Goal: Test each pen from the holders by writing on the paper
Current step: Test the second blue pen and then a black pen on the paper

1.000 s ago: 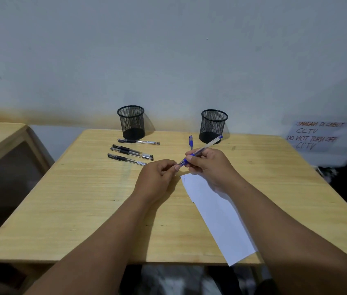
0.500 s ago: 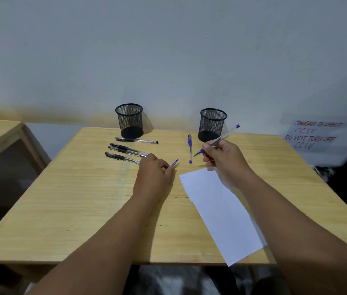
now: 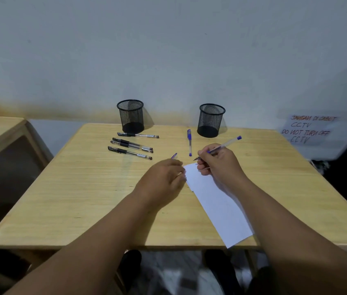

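Lowered since a moment ago, the right hand (image 3: 219, 165) grips a clear pen (image 3: 224, 144) with a blue end, tip beside the white paper's (image 3: 217, 201) far corner on the table (image 3: 83, 188). Left hand (image 3: 162, 179) fingers pinch its blue cap (image 3: 174, 155)

Two black mesh holders (image 3: 130, 116) (image 3: 211, 120) stand on a pale yellow wood-grain table (image 3: 83, 188) — white paper (image 3: 217, 205) lies on it too. Four pens (image 3: 134, 145) are black and clear; the lone pen (image 3: 189, 141) is blue — the wall (image 3: 168, 50) is plain grey-white.
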